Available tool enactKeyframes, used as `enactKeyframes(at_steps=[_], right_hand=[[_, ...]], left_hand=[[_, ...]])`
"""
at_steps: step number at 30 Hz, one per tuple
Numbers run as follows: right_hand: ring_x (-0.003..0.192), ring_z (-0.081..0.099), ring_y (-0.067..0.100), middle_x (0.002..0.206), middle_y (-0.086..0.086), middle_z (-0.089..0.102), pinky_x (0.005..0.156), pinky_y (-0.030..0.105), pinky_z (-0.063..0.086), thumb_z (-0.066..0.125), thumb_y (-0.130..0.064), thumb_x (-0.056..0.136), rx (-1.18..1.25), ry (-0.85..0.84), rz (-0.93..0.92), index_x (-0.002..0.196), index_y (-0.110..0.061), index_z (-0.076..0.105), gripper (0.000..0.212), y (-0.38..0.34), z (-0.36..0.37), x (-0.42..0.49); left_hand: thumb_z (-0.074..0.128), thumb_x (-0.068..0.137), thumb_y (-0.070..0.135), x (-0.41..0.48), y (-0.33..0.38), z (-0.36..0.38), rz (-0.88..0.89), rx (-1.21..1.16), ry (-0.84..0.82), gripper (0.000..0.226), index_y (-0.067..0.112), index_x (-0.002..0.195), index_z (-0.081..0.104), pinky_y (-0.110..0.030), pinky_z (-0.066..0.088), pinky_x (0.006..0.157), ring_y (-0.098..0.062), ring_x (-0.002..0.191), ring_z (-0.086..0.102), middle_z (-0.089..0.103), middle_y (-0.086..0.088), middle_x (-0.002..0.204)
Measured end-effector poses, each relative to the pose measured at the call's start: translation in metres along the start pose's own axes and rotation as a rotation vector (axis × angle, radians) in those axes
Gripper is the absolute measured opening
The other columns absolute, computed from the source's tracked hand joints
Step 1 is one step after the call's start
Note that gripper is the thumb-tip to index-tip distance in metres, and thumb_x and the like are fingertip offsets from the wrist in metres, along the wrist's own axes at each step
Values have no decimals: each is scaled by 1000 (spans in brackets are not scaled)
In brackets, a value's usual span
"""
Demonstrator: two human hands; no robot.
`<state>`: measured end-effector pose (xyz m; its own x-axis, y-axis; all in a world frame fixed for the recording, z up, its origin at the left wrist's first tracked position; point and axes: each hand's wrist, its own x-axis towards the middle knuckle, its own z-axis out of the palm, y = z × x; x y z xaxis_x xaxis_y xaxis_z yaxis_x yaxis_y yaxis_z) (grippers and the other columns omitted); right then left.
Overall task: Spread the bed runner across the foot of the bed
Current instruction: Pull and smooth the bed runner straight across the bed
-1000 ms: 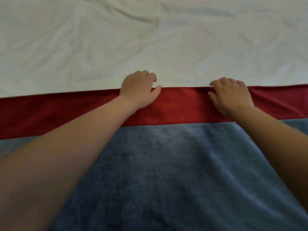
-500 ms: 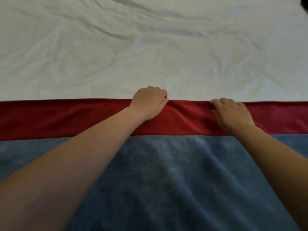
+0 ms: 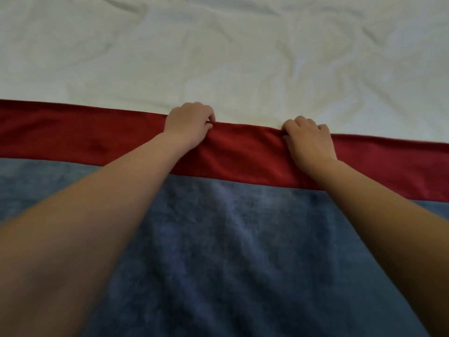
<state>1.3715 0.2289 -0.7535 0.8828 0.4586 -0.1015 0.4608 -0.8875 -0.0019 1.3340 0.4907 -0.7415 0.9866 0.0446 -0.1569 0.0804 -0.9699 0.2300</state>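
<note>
Fingers (image 3: 303, 121) curled tight pinch bed runner (image 3: 243, 154) edge.

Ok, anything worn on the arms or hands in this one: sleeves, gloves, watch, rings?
Nothing shows. The left forearm and right forearm are bare up to the frame edge, no cuffs. The left hand and right hand have no gloves; no watch or ring visible.
</note>
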Motion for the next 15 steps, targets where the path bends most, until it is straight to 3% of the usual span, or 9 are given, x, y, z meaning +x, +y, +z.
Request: enactKeyframes(at_steps=[9,15], right_hand=[[101,51,34,105,13,58,77,39,33,44,-29,97,-18,52,25,104,-11,61,25,21,13,27],[96,50,34,105,14,56,77,43,37,40,-31,98,15,52,84,105,-9,54,27,40,8,12]], left_hand=[[57,91,22,27,8,1,69,259,24,12,20,98,67,-36,38,80,-32,102,57,66,-7,107],[56,82,18,25,14,7,31,54,41,16,16,93,67,-39,43,79,-32,98,58,65,-8,100]])
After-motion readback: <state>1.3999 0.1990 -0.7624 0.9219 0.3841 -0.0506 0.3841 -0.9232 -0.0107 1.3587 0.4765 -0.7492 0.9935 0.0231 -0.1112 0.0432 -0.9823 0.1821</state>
